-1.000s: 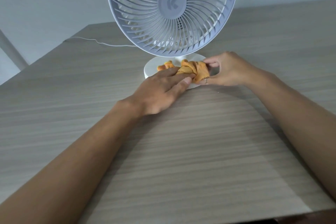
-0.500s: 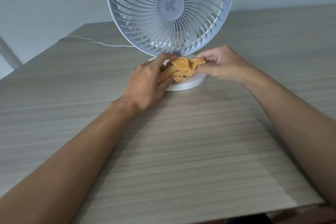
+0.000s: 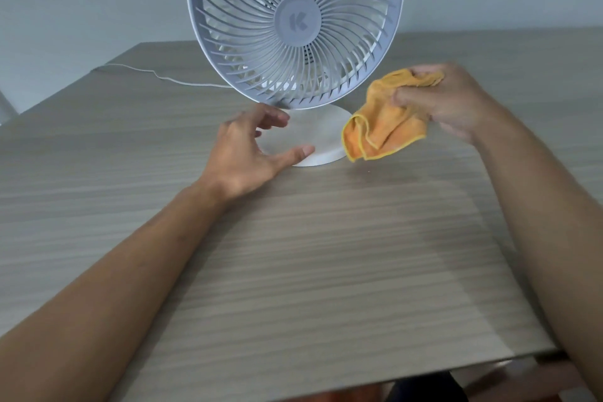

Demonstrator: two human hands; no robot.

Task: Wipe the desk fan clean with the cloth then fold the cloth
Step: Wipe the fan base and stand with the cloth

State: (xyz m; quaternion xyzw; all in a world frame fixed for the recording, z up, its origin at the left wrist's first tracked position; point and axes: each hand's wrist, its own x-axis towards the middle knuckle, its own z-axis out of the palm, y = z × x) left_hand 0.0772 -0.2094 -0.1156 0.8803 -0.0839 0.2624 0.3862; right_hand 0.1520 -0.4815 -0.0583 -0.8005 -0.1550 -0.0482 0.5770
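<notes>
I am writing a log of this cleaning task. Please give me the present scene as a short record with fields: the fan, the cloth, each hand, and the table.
fan: white desk fan, upright on its round base, grille facing the camera
cloth: orange cloth, crumpled, hanging in the air to the right of the base, not folded
right hand: right hand holds the cloth's upper part in its grip
left hand: left hand holds nothing, fingers spread, at the left edge of the base
table: wood-grain table; a white cable lies behind the fan

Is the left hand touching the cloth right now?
Apart. The head view shows the left hand open by the fan base, with bare base between it and the cloth, which the right hand grips.
</notes>
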